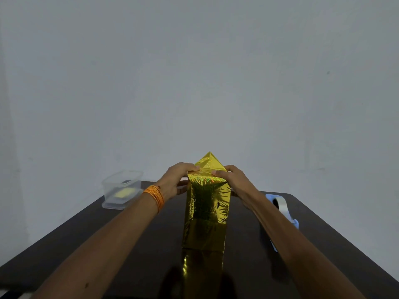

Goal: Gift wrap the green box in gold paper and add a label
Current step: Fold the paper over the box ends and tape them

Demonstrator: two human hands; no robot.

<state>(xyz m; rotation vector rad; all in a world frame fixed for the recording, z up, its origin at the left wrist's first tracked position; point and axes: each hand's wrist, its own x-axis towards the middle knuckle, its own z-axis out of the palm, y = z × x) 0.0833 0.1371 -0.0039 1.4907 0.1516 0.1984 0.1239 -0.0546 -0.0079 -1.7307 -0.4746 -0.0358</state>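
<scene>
The box stands upright in the middle of the dark table, fully covered in shiny gold paper (206, 210); no green shows. At its top end the paper is folded into a triangular flap (209, 161) that points up and away. My left hand (178, 180) grips the top left corner, thumb on the fold and fingers curled behind. My right hand (231, 180) grips the top right corner the same way. No label is visible on the box.
A clear plastic container (122, 188) with a yellow item inside sits at the table's far left. A tape dispenser (282, 209) with a white roll lies to the right, partly behind my right forearm. A plain wall rises behind the dark table (133, 244).
</scene>
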